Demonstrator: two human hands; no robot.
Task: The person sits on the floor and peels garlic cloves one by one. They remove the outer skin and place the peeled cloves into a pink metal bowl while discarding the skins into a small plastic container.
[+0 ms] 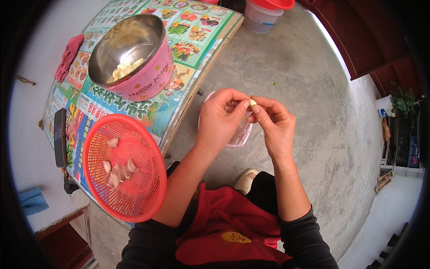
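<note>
A pale garlic clove (pixel 252 103) is pinched between the fingertips of both hands. My left hand (pixel 223 116) holds it from one side, and my right hand (pixel 273 121) grips it from the other with thumb and forefinger. Below them, partly hidden by my left hand, a pinkish plastic tub (pixel 242 136) sits over the floor. To my left on the table, a red plastic colander (pixel 151 201) contains several unpeeled garlic cloves (pixel 116 175). Behind it stands a pink-sided metal pot (pixel 151 79) with peeled garlic cloves (pixel 124 70) inside.
The table (pixel 183 114) has a printed cover and a hard edge beside my left forearm. A phone (pixel 60 138) and a pink cloth (pixel 69 57) lie along its far side. A lidded bucket (pixel 262 18) stands on the concrete floor (pixel 315 111). A potted plant (pixel 403 101) is at right.
</note>
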